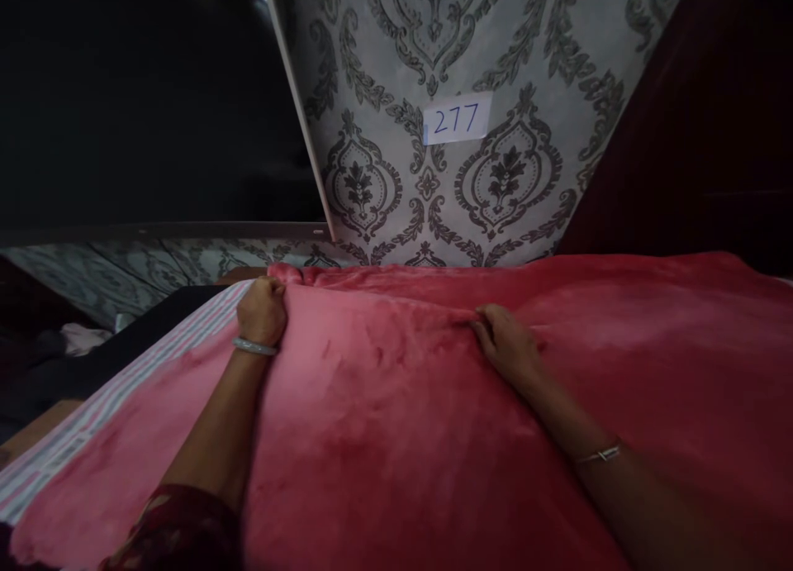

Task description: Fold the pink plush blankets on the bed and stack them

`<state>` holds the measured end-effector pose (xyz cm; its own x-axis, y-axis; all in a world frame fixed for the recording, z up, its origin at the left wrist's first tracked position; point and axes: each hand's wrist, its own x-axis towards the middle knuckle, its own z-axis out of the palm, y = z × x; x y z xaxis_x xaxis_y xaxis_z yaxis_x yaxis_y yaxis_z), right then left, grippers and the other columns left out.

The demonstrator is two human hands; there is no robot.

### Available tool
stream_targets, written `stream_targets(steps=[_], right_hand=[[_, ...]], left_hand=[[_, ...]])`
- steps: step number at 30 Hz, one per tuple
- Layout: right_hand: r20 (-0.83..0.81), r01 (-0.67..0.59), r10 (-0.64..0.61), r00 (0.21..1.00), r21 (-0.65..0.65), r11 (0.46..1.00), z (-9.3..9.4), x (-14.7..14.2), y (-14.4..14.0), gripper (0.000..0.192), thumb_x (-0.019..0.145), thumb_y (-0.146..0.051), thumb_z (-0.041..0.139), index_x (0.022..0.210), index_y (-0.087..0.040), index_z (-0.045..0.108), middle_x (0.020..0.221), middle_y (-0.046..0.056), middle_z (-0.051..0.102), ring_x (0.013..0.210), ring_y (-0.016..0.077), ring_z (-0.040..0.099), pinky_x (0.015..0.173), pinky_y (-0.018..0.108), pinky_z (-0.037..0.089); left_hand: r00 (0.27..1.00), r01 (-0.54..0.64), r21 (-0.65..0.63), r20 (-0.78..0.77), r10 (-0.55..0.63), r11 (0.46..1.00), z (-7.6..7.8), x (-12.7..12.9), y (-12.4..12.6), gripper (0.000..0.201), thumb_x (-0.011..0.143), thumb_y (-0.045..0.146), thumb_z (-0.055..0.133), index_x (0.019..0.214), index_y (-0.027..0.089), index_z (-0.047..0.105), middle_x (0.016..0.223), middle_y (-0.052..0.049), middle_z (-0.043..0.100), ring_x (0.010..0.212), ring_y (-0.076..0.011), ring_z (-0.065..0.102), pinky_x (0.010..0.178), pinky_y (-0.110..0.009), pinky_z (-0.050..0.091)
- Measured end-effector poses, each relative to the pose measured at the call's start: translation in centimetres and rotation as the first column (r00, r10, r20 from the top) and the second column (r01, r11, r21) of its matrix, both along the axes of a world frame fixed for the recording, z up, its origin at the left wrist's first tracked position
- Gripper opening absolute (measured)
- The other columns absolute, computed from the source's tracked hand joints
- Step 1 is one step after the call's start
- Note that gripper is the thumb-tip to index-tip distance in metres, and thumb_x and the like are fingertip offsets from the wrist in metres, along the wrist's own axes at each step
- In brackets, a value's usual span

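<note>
A plush pinkish-red blanket (384, 422) spreads over the surface in front of me, with a folded-over layer whose edge runs between my hands. My left hand (263, 311) is closed in a fist on the far left corner of that layer. Farther right, my right hand (505, 344) pinches the same edge between thumb and fingers. Beneath the blanket on the left shows a striped sheet (117, 373) in white, grey and pink.
A large black television screen (154, 100) fills the upper left. Patterned wallpaper (427, 216) stands behind the blanket, bearing a paper marked 277 (458, 119). A dark reddish panel (700, 158) rises at the right. Some pale cloth (85, 339) lies at the far left.
</note>
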<state>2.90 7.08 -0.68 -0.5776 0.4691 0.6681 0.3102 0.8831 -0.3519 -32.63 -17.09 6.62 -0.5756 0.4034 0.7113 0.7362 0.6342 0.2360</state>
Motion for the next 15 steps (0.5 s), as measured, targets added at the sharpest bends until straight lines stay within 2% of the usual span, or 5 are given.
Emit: stream_targets(steps=[3, 7, 9, 12, 15], right_hand=[[0.097, -0.052, 0.054, 0.994, -0.023, 0.998, -0.6, 0.1, -0.1, 0.032, 0.096, -0.051, 0.048, 0.096, -0.023, 0.062, 0.088, 0.008, 0.068, 0.08, 0.0236, 0.063, 0.069, 0.032, 0.046], [0.213, -0.074, 0.071, 0.974, 0.004, 0.997, -1.1, 0.1, 0.2, 0.035, 0.094, -0.054, 0.05, 0.08, -0.023, 0.061, 0.078, 0.005, 0.067, 0.071, 0.0216, 0.062, 0.061, 0.03, 0.041], [0.193, -0.049, 0.043, 0.98, 0.026, 0.998, -1.1, 0.1, 0.3, 0.035, 0.096, -0.05, 0.047, 0.077, -0.023, 0.058, 0.075, 0.005, 0.064, 0.069, 0.0211, 0.061, 0.061, 0.03, 0.04], [0.109, -0.018, 0.009, 0.994, 0.084, 0.996, -1.2, 0.1, 0.1, 0.033, 0.098, -0.044, 0.043, 0.076, -0.023, 0.054, 0.076, 0.006, 0.063, 0.071, 0.0217, 0.061, 0.063, 0.031, 0.042], [0.058, -0.018, 0.01, 0.998, 0.138, 0.99, -1.0, 0.4, -0.3, 0.032, 0.099, -0.04, 0.04, 0.074, -0.024, 0.052, 0.075, 0.006, 0.062, 0.07, 0.0219, 0.061, 0.064, 0.031, 0.042]], left_hand=[[0.999, 0.023, -0.133, 0.036, -0.019, 0.991, 0.0, 0.3, 0.0, 0.01, 0.088, 0.024, 0.048, 0.085, 0.022, 0.058, 0.081, -0.006, 0.063, 0.078, -0.0241, 0.061, 0.069, -0.033, 0.045], [0.962, 0.251, -0.326, -0.016, -0.271, 0.911, -0.5, 0.2, -0.2, 0.019, 0.09, 0.038, 0.05, 0.086, 0.022, 0.059, 0.089, -0.008, 0.065, 0.088, -0.0256, 0.062, 0.077, -0.034, 0.047], [0.941, 0.318, -0.382, 0.016, -0.338, 0.867, -0.9, 0.2, -0.1, 0.022, 0.09, 0.039, 0.05, 0.08, 0.021, 0.058, 0.087, -0.009, 0.065, 0.089, -0.0264, 0.062, 0.081, -0.037, 0.048], [0.936, 0.35, -0.372, 0.109, -0.334, 0.86, -1.5, 0.7, 0.3, 0.02, 0.091, 0.032, 0.047, 0.078, 0.021, 0.057, 0.086, -0.009, 0.065, 0.089, -0.0264, 0.063, 0.084, -0.039, 0.049], [0.953, 0.298, -0.363, 0.158, -0.257, 0.883, -1.5, 1.8, 0.1, 0.017, 0.091, 0.029, 0.048, 0.081, 0.021, 0.058, 0.085, -0.01, 0.065, 0.088, -0.0261, 0.064, 0.082, -0.037, 0.049]])
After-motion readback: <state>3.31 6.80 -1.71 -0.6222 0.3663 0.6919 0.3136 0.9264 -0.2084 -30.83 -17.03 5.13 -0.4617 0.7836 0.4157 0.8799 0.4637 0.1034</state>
